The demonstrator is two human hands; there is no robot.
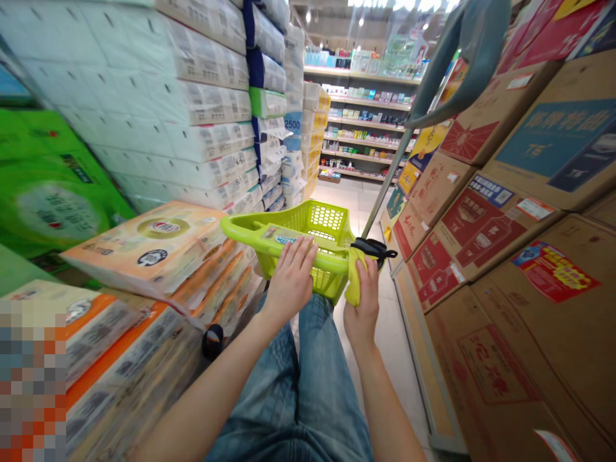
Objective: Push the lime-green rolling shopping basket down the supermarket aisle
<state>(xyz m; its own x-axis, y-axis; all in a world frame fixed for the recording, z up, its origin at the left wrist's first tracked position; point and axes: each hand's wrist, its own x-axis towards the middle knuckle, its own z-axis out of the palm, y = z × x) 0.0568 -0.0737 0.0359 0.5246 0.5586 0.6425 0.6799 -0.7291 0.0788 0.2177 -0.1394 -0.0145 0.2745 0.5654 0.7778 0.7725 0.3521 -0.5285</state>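
Observation:
A lime-green shopping basket [332,218] with lattice walls stands in front of my knees. My left hand [292,276] grips its near rim, fingers laid over the top beside a label; the thumb is hidden. In my right hand [362,298] is a yellow-green cloth [355,276], pressed against the basket's near right corner. Just beyond the cloth sits a black bundle [370,246] with a small loop. A grey pole [387,186] rises from that corner to a looped grey handle [462,70].
Tissue packs [206,96] are stacked high on the left, with lower orange packs [154,237] beside my leg. Cardboard cartons [520,314] line the right side. Pale floor tiles [349,192] lead to stocked shelves [366,122] at the back.

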